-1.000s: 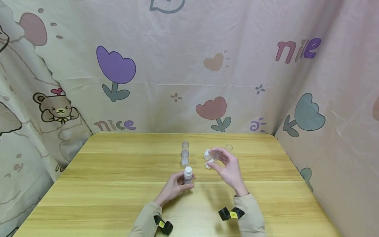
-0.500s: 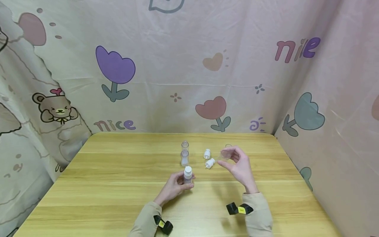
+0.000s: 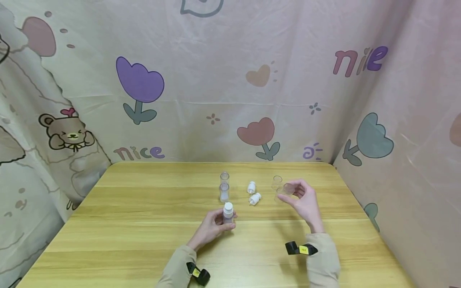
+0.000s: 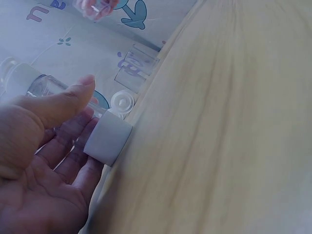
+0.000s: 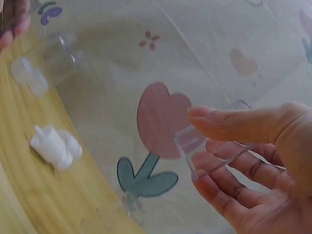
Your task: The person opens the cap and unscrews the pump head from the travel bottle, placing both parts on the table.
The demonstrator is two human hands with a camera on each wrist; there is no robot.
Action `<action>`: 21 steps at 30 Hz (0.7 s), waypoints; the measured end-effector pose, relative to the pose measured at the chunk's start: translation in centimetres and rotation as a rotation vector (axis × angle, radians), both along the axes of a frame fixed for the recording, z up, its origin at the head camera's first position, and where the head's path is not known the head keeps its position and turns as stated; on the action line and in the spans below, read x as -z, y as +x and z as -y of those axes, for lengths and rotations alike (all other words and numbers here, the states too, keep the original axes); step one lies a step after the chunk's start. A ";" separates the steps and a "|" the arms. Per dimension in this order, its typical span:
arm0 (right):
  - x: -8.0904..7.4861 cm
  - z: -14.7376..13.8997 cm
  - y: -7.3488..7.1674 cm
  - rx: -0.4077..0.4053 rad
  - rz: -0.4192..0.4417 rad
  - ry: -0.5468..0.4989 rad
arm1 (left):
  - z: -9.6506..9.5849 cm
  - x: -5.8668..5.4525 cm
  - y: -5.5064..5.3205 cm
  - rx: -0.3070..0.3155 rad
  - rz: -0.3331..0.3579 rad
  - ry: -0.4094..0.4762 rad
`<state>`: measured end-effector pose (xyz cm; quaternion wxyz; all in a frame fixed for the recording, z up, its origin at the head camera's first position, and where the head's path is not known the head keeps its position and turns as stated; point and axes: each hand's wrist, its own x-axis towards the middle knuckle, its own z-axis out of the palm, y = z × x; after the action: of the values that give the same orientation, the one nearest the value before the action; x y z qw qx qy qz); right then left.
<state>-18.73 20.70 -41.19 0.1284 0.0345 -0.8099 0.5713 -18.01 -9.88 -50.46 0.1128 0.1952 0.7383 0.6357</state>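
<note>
My left hand (image 3: 212, 229) grips a small upright clear pump bottle (image 3: 228, 214) with a white top, near the table's middle. In the left wrist view the thumb lies along its clear body, and its white base (image 4: 109, 139) faces the wooden surface. My right hand (image 3: 304, 202) pinches a clear plastic cap (image 5: 209, 151) between thumb and fingers, above the right part of the table. Beside that hand stand two more clear caps, one farther back (image 3: 277, 181), the other partly overlapped by the fingers. Two white pump heads (image 3: 255, 199) lie between the hands.
Behind the left hand stand two clear bottles (image 3: 224, 193) without tops, one behind the other. The wooden table (image 3: 144, 224) ends at a printed cloth (image 3: 201, 132) at the back and sides. Each sleeve carries a black wrist camera.
My right hand has moved right with the clear cap, away from the white pump heads, uncovering them, and now sits beside the other clear caps. The left hand keeps its place with the bottle.
</note>
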 end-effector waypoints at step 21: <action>5.1 -3.5 -1.5 -0.123 0.202 0.059 | -0.1 0.2 -0.1 -0.011 -0.004 -0.005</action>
<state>-20.23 24.19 -46.32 0.0097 0.0302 -0.8314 0.5548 -18.10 -9.76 -50.66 0.1082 0.1924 0.7412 0.6340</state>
